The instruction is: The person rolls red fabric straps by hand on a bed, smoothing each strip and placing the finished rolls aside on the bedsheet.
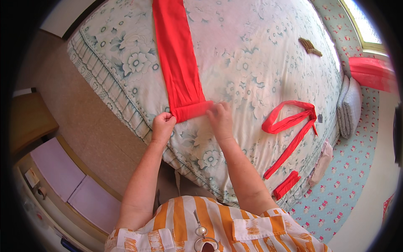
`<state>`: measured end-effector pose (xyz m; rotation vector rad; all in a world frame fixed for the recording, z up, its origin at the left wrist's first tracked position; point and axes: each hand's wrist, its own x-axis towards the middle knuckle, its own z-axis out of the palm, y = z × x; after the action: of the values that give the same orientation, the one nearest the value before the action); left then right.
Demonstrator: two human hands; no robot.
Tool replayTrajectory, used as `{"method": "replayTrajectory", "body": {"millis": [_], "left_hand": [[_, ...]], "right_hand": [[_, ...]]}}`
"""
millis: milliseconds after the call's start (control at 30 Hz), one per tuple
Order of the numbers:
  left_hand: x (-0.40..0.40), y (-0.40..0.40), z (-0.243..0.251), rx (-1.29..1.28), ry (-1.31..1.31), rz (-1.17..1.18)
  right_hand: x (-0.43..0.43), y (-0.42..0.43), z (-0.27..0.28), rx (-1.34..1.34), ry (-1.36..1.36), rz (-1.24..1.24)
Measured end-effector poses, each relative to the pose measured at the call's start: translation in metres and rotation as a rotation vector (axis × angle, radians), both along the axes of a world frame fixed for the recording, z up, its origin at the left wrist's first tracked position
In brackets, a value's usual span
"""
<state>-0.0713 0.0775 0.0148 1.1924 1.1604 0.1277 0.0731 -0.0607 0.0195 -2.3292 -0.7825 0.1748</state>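
A long red cloth strip [178, 56] runs down the bed from the top of the view. Its near end is folded over into a flat band lying across the strip. My left hand [163, 127] pinches the band's left corner between thumb and fingers. At the band's right end is my right hand [219, 118], its fingers blurred, so whether they grip the cloth cannot be told. To the right, a narrow red fabric band [288, 124] lies in a loop with a long tail. Below that tail rests a small folded red cloth bundle [286, 185].
A floral bedspread [211, 157] with a ruffled edge covers the bed. On it lie a brown object [310, 47] at the upper right and a folded pink cloth [321, 163] near the right edge. Folded bedding [349, 107] stands beyond. Lilac-topped furniture [58, 167] is at the lower left.
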Motion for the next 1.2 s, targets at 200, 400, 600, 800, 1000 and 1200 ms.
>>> {"method": "replayTrajectory", "body": {"millis": [200, 400, 600, 800, 1000, 1200], "left_hand": [[-0.001, 0.000, -0.003, 0.015, -0.005, -0.005], [-0.002, 0.000, -0.008, 0.033, -0.002, -0.016], [-0.003, 0.000, -0.011, 0.032, -0.005, 0.006], [-0.004, 0.000, -0.005, -0.036, -0.049, 0.056], [-0.004, 0.000, -0.002, -0.083, -0.084, 0.082], [-0.003, 0.001, 0.004, -0.074, -0.058, 0.048]], "right_hand": [[0.001, 0.001, -0.002, 0.086, 0.138, -0.017], [0.022, -0.008, -0.008, 0.085, 0.325, 0.053], [0.030, -0.012, -0.007, 0.005, 0.343, 0.139], [0.032, -0.012, -0.005, -0.010, 0.343, 0.156], [0.033, -0.011, -0.002, -0.022, 0.381, 0.153], [0.034, -0.010, -0.001, -0.064, 0.378, 0.157]]}}
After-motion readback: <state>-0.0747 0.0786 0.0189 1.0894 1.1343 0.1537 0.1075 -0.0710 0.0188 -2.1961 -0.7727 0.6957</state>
